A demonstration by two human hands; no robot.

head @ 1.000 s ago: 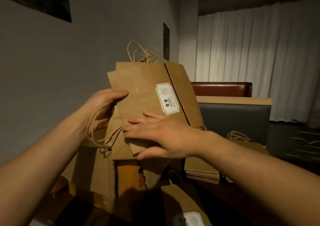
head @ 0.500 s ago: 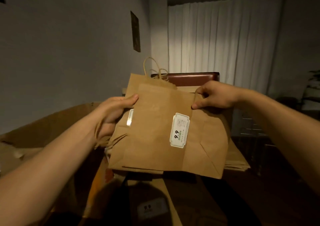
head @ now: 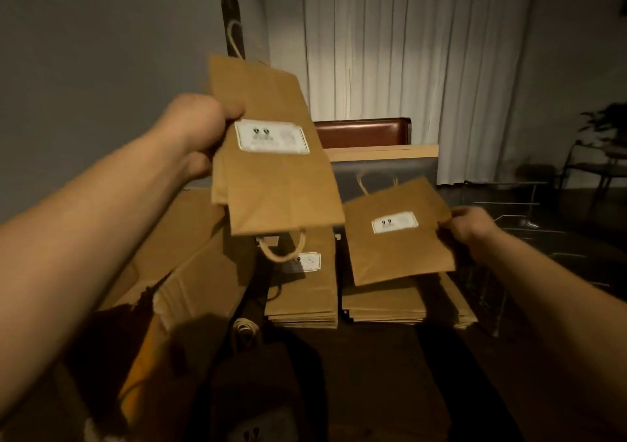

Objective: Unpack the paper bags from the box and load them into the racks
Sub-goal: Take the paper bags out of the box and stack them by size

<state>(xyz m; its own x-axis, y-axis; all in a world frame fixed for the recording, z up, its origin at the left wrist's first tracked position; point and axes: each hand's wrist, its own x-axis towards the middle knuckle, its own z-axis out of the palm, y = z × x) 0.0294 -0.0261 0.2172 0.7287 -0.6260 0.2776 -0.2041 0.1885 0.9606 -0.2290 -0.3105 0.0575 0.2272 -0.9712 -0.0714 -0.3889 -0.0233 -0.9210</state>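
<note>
Dim light fills a room with grey walls, and a white curtain point(head: 417, 68) is hung across the far side. Below the curtain, a brown padded chair back point(head: 363, 132) is seen behind a pale wooden ledge point(head: 383, 151).

Both bare forearms are stretched forward from the bottom corners of the view. The left hand point(head: 200, 136) is raised to the left of the chair back, with the wrist bent and the fingers curled round the left edge of a small bundle of flat brown paper bags point(head: 271, 156). The bundle is held upright and slightly tilted, with a white label point(head: 271, 136) on the front bag. A twisted paper handle point(head: 234, 39) is seen rising above the bundle's top edge, and another loop is seen hanging below its bottom edge.

The right hand point(head: 470, 227) is held lower, below and to the right of the chair back. A single flat paper bag point(head: 397, 234) is pinched at its right edge between the thumb and fingers. This bag is tilted, its white sticker is turned upward, and it is held just above the stacks below.

Beneath the chair back, two stacks of paper bags point(head: 339, 302) are laid flat side by side on a dark surface. To the left of the stacks, the open cardboard box point(head: 190, 272) is seen, with its flaps spread and one edge torn. Thin metal wires of what may be a rack point(head: 509, 210) are seen to the right of the chair back, but they are too dark to be made out clearly.
</note>
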